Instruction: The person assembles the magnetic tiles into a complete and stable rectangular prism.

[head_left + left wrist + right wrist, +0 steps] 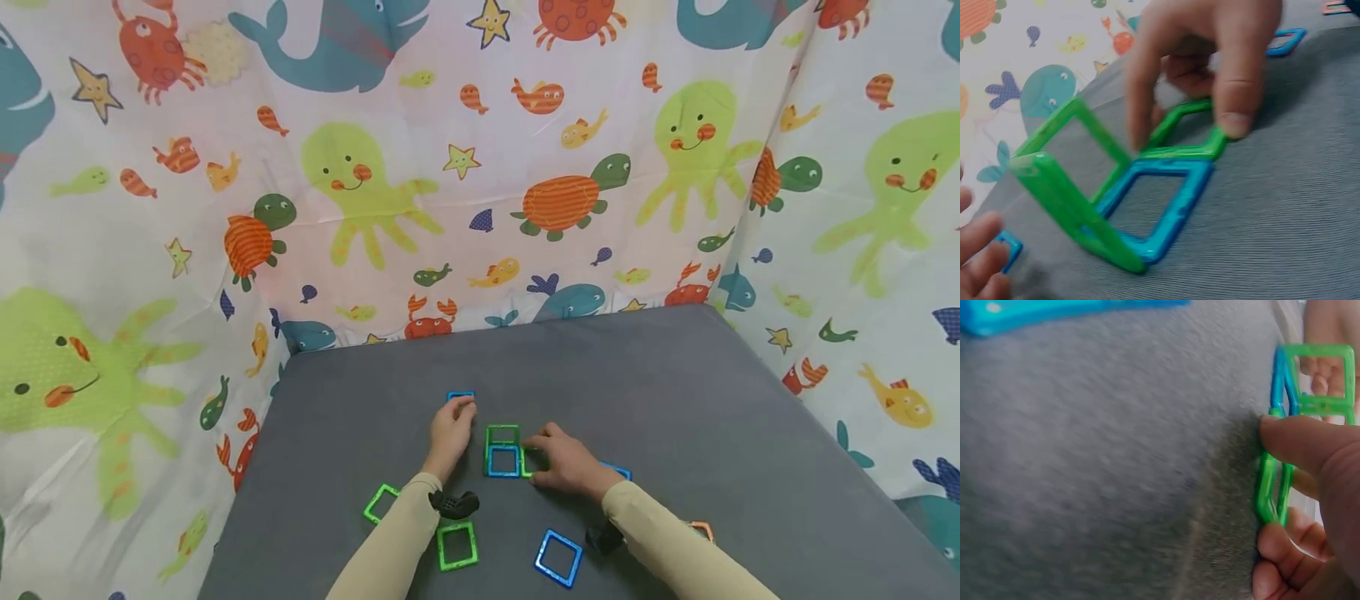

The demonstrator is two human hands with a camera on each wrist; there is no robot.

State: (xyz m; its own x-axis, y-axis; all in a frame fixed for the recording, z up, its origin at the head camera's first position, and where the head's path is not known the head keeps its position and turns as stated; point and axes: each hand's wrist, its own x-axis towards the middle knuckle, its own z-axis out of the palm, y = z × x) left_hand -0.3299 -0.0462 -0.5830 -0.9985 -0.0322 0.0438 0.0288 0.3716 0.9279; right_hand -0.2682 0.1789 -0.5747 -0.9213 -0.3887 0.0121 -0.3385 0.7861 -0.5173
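Observation:
My right hand [568, 462] pinches a green square magnetic tile [1175, 152] between thumb and fingers, low over the table. The edge of this tile meets a flat blue square tile [1175, 215]. Two more green tiles stand upright along other sides of the blue one, an upright tile [1063, 209] nearer the left wrist camera and another upright tile [1104, 134] behind, meeting at a corner. To the left of this group, my left hand [450, 432] holds nothing visible, its fingers loosely bent. A blue tile [461, 393] lies just beyond its fingertips, partly hidden by them.
Loose tiles lie on the grey table [600, 367]: a green tile [457, 546] and a blue tile [558, 557] in front, a green tile [381, 502] by the left sleeve, an orange tile [702, 529] by the right. Another blue tile [617, 470] sits behind the right wrist. Patterned cloth [465, 208] surrounds the table.

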